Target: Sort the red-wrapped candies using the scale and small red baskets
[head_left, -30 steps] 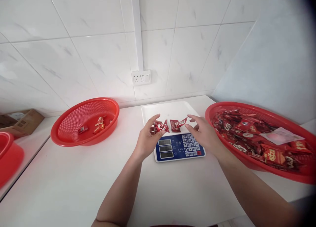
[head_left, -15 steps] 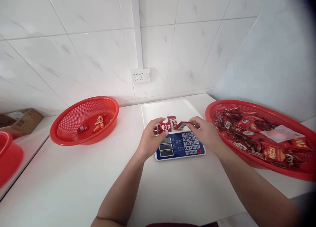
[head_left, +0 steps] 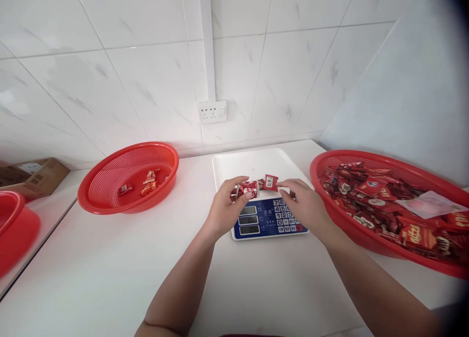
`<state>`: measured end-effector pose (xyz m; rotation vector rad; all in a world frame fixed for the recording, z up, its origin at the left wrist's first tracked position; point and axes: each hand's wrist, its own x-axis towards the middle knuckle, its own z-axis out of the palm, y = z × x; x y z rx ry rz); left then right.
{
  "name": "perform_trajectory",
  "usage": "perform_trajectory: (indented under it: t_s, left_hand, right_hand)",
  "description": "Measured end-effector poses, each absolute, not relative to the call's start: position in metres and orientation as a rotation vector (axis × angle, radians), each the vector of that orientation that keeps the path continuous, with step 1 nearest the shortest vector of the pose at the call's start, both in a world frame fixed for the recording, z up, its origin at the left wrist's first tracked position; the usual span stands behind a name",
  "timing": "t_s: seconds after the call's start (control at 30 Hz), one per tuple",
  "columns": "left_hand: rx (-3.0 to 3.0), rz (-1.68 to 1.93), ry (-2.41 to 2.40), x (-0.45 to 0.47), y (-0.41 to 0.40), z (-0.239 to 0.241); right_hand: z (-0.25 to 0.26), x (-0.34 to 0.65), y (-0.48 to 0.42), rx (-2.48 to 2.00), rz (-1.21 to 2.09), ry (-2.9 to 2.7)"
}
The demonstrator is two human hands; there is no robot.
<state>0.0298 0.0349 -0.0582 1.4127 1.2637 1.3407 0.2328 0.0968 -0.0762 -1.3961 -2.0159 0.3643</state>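
Note:
My left hand [head_left: 226, 207] is closed on a small red snack packet [head_left: 248, 189] with white print, held over the near edge of the scale's pan. Just right of it, another red packet [head_left: 270, 182] with a black-and-white label on its face rests on the white digital scale [head_left: 252, 162]. Part of a further dark red packet shows between these two. My right hand [head_left: 306, 205] is by the labelled packet, thumb and forefinger apart, with nothing visible in its grip. Below both hands lies the scale's blue keypad panel [head_left: 269, 212].
On the right, a red basket [head_left: 340, 155] is heaped with red packets and a pale sheet [head_left: 427, 203]. A red perforated basket [head_left: 110, 171] on the left holds several packets. A cardboard box [head_left: 51, 177] and another red basket [head_left: 22, 229] stand farther left.
My right hand has let go of the labelled packet, which now lies on the scale. My left hand keeps its packet, now turned somewhat. The view has shifted slightly.

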Motion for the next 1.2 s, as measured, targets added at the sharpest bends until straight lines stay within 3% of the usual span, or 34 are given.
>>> perform_trajectory:
  t_s: [0.17,0.23,0.67,1.0,1.2]
  left_hand:
    - [1.288,1.305,1.044,0.038,0.029,-0.051]
    - [1.238,1.296,0.966,0.039,0.028,-0.049]
    - [1.116,1.356,0.897,0.04,0.029,-0.047]
    - [1.167,1.493,1.01,0.041,0.029,-0.053]
    - [1.114,1.599,1.088,0.031,0.03,-0.048]
  right_hand:
    - [-0.054,0.217,0.075,-1.119,0.921,-1.926]
    - [-0.049,0.211,0.07,-1.05,1.003,-1.88]
    - [-0.037,0.203,0.054,-1.079,0.73,-1.763]
    - [-0.054,0.207,0.064,-1.041,0.93,-1.586]
    - [-0.041,0.208,0.062,-1.066,1.125,-1.77]
